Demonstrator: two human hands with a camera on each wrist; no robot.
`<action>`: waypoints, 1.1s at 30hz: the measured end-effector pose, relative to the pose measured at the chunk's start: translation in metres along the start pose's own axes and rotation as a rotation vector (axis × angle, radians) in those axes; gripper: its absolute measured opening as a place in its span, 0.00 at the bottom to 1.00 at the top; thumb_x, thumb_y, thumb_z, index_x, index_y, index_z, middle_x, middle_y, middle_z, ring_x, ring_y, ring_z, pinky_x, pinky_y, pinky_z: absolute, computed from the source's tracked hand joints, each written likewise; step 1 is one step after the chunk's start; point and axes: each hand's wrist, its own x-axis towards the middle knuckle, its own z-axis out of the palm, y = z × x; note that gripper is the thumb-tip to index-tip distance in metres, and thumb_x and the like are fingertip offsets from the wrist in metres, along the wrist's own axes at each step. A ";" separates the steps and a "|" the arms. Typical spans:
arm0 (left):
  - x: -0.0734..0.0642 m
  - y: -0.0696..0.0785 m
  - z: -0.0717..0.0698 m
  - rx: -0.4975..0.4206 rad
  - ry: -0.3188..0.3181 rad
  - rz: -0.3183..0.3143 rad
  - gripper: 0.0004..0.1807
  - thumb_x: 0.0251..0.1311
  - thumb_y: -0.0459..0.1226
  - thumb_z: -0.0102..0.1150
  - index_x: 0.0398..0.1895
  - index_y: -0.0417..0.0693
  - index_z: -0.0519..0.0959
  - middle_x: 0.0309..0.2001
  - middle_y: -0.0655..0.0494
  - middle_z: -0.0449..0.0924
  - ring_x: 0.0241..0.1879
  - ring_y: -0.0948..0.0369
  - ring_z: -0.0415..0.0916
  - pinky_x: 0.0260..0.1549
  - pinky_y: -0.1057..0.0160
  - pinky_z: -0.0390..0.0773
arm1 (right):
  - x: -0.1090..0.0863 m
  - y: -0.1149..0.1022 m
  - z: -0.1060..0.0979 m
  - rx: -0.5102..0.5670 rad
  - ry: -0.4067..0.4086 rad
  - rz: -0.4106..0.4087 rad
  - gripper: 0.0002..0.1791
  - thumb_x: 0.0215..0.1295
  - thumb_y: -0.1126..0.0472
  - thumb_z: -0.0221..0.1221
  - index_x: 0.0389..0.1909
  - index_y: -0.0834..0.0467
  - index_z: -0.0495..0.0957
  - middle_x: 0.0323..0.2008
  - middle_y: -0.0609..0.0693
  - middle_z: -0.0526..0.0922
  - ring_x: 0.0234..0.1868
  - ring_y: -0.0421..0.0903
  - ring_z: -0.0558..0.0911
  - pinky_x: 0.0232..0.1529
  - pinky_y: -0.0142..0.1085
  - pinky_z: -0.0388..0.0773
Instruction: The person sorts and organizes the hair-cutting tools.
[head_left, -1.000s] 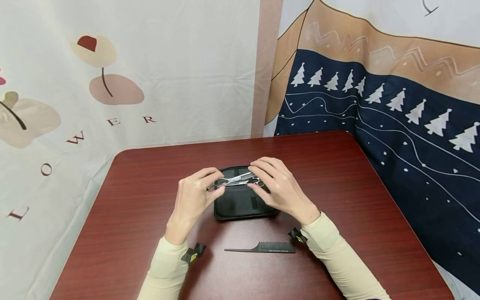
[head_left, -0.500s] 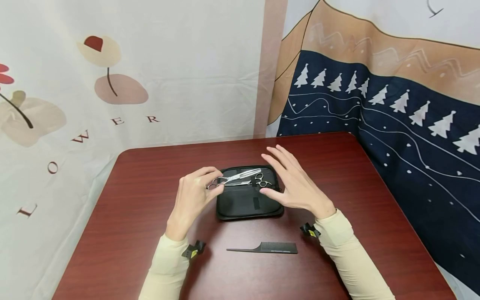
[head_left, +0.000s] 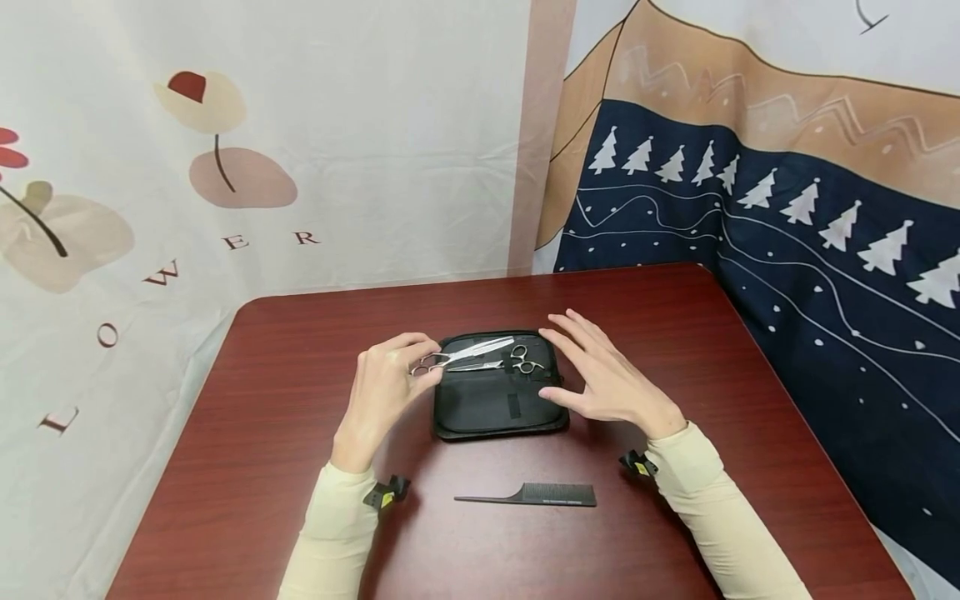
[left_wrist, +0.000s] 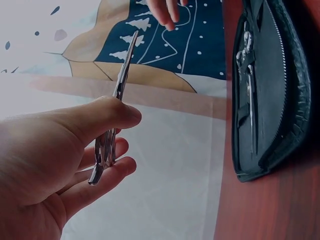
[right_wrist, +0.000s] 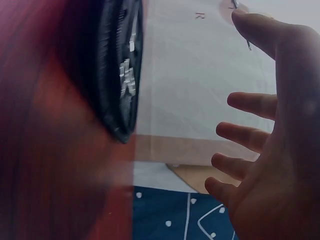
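Note:
My left hand (head_left: 381,392) pinches a pair of silver scissors (head_left: 480,348) by the handle end, between thumb and fingers, with the blades pointing right. In the left wrist view these scissors (left_wrist: 123,72) are seen edge-on, apart from the case. Below them lies an open black zippered case (head_left: 480,408) on the table. A second pair of scissors (head_left: 525,365) sits in the case, its finger rings toward the right. Holding nothing, my right hand (head_left: 611,375) hovers by the case's right side with fingers spread.
A black rat-tail comb (head_left: 558,495) lies on the reddish-brown table (head_left: 315,333) in front of the case, its thin tail pointing left. Printed cloth backdrops (head_left: 405,150) hang behind the table and along its right side.
My right hand has come away from the scissors and moved right, its fingers spreading. My left hand keeps its pinch on the scissors, almost in place.

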 end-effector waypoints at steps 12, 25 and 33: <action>-0.003 -0.014 0.008 0.001 -0.062 -0.052 0.09 0.52 0.30 0.81 0.37 0.48 0.94 0.42 0.52 0.94 0.29 0.57 0.88 0.29 0.51 0.85 | 0.001 0.018 0.012 -0.063 -0.122 0.002 0.49 0.72 0.36 0.71 0.86 0.55 0.69 0.89 0.58 0.64 0.93 0.66 0.56 0.91 0.68 0.53; -0.004 -0.033 0.016 -0.004 -0.137 -0.093 0.06 0.53 0.32 0.81 0.35 0.48 0.93 0.41 0.52 0.95 0.33 0.55 0.90 0.33 0.47 0.88 | -0.003 0.029 0.023 -0.100 -0.168 -0.012 0.45 0.74 0.39 0.70 0.84 0.57 0.72 0.86 0.63 0.68 0.90 0.70 0.60 0.89 0.70 0.58; -0.004 -0.043 0.022 0.005 -0.150 -0.101 0.06 0.55 0.35 0.84 0.34 0.50 0.94 0.40 0.52 0.95 0.34 0.55 0.91 0.34 0.47 0.89 | -0.007 0.030 0.029 -0.106 -0.183 -0.021 0.43 0.75 0.40 0.70 0.82 0.58 0.74 0.85 0.64 0.68 0.89 0.71 0.61 0.88 0.70 0.59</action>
